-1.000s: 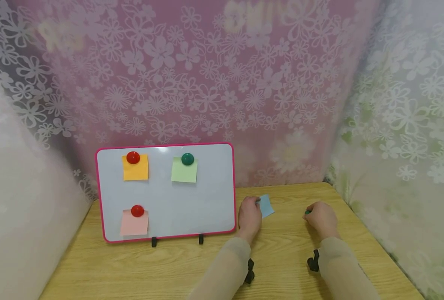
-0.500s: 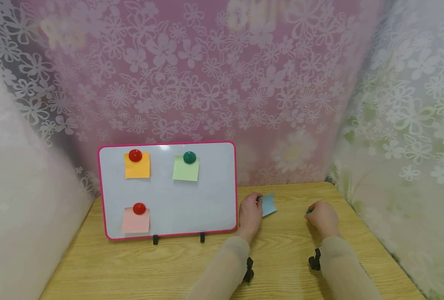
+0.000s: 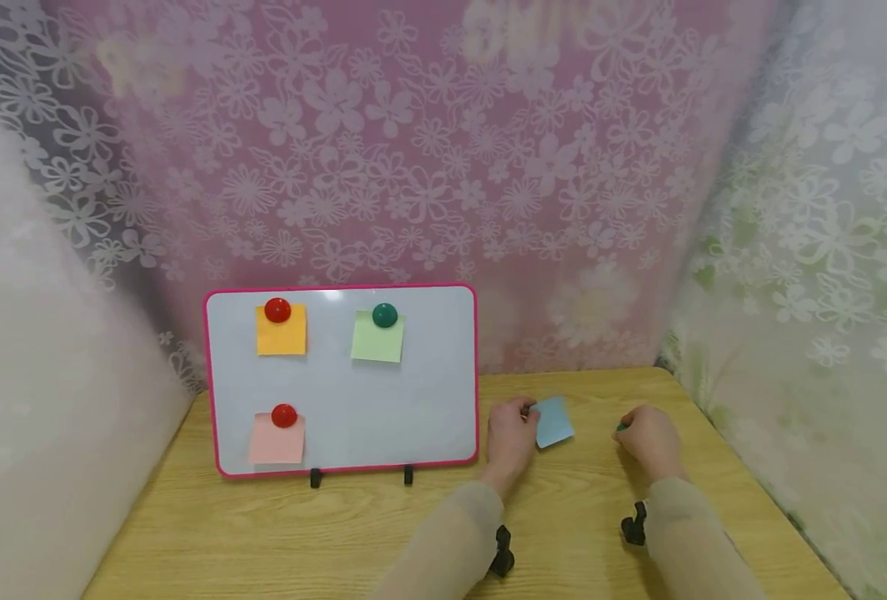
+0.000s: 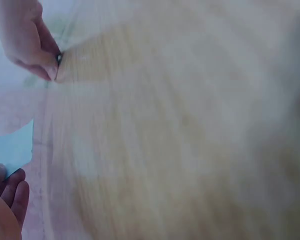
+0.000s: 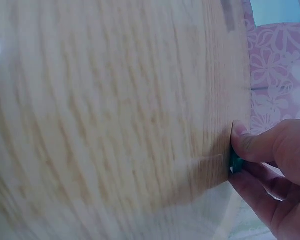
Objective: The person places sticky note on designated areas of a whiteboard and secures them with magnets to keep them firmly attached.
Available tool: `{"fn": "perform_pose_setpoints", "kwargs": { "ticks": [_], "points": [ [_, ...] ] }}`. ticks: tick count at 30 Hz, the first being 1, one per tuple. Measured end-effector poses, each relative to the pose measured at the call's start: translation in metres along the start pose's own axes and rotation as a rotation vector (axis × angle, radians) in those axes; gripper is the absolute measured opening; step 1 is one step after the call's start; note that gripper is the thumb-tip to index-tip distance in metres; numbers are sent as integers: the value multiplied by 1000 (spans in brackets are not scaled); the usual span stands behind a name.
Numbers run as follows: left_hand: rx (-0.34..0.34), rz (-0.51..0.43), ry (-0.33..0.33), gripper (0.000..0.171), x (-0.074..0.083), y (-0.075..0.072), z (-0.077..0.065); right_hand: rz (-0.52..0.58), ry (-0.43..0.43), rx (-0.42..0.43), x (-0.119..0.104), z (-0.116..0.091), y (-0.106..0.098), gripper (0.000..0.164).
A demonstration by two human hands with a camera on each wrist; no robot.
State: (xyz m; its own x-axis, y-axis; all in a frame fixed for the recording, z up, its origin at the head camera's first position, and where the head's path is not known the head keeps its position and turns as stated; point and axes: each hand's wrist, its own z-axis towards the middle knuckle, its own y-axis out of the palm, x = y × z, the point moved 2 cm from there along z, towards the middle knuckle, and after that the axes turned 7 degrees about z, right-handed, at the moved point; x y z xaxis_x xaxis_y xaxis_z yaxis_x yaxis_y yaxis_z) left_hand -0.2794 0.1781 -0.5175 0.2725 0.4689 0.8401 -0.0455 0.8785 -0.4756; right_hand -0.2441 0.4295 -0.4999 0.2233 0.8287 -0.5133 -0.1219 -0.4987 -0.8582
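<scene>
Pinched by one edge, a blue sticky note is in my left hand, just right of the whiteboard. The left wrist view shows the thumb over the note and fingers behind it. Farther right, my right hand grips a round green magnet between thumb and fingers, low at the tabletop. Most of that magnet is hidden by the fingers. The whiteboard has a pink frame and stands upright. Red magnets hold an orange note and a pink note; a green magnet holds a light green note.
The wooden table carries the board on two small black feet. Behind it hangs a pink flowered curtain, with pale sheets at both sides. Black mounts sit at the wrists.
The blue note has shifted right and now shows more of its face, tilted up in my left hand. My right hand stays nearly in place with the magnet. The head view has drifted slightly.
</scene>
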Motion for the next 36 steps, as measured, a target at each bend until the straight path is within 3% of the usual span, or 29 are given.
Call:
{"fn": "perform_pose_setpoints", "kwargs": {
  "ticks": [6,13,20,28,36],
  "points": [
    [-22,-69,36,11,1,5,-11,22,-57,-20,2,-4,-2,35],
    [-67,-69,10,10,2,0,-17,73,-61,-108,8,-8,-6,45],
    [-65,-60,-5,9,-2,-8,-16,83,-97,-106,9,-6,-6,53],
    [-120,-45,-43,7,-5,-12,-21,101,-110,-90,13,-13,-4,58],
    [-176,-77,-24,7,1,-17,-31,123,-134,-61,8,-18,-2,58]
  ]
}}
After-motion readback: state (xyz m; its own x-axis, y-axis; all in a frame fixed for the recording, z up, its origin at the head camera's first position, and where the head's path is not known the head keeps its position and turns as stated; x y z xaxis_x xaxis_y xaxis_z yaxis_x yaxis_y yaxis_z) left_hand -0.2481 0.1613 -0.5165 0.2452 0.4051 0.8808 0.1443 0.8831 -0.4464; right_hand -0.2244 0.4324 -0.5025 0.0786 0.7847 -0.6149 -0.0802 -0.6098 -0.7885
